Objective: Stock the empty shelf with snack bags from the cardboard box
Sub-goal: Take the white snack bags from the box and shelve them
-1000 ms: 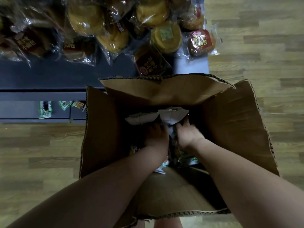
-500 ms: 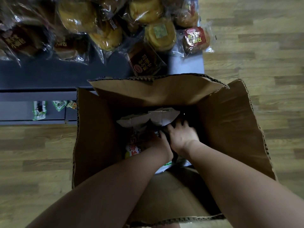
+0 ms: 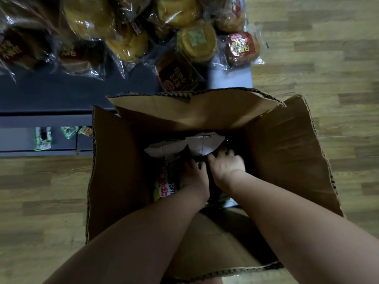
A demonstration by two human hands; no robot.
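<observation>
The open cardboard box [image 3: 287,160] stands on the floor in front of the dark shelf [image 3: 51,95]. Both my hands reach deep inside it. My left hand [image 3: 193,178] curls its fingers round a snack bag [image 3: 164,188] with red, white and yellow print. Just to its right, my right hand [image 3: 225,167] digs among dark bags below a torn white bag top [image 3: 184,145]; its fingertips are hidden in the shadow. More bags lie under my forearms.
Wrapped bread and bun packs [image 3: 196,42] are piled on the upper shelf behind the box. A lower shelf ledge at the left holds a few small green packets [image 3: 42,138]. Wooden floor [image 3: 338,78] surrounds the box.
The view has shifted a little, and both hands have pushed deeper into the box. The printed snack bag now shows beside my left hand.
</observation>
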